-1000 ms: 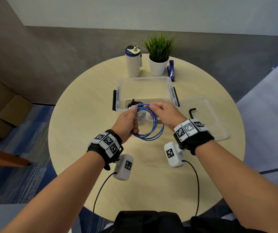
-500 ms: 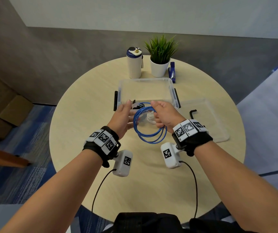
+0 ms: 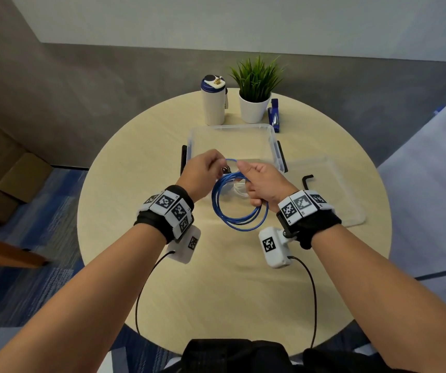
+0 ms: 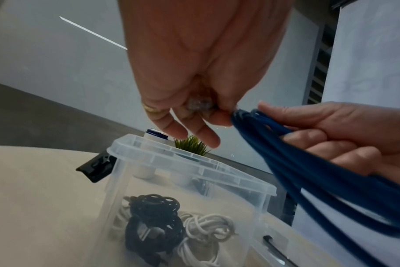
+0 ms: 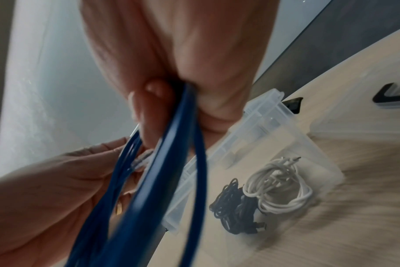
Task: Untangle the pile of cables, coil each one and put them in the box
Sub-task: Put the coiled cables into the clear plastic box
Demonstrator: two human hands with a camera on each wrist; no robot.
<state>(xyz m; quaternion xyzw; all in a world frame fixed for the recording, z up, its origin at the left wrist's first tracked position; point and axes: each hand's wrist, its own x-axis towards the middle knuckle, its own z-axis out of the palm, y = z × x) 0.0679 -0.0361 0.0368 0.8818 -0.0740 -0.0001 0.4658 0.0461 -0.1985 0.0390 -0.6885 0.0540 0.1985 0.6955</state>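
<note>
A blue cable (image 3: pixel 239 208) is held coiled above a round table (image 3: pixel 125 200), just in front of a clear plastic box (image 3: pixel 231 129).

The bundled loops are gripped in the curled fingers of the right hand (image 3: pixel 263 184), apparently so that the coil is kept from springing apart, while the clear plug at the cable's free end is pinched by the left hand (image 3: pixel 203 170), seemingly to be wound around or tucked through. A black cable (image 4: pixel 152 222) and a white cable (image 5: pixel 279 187), both already coiled, are seen inside the box, whose lid (image 3: pixel 332 195) has been laid alongside.
</note>
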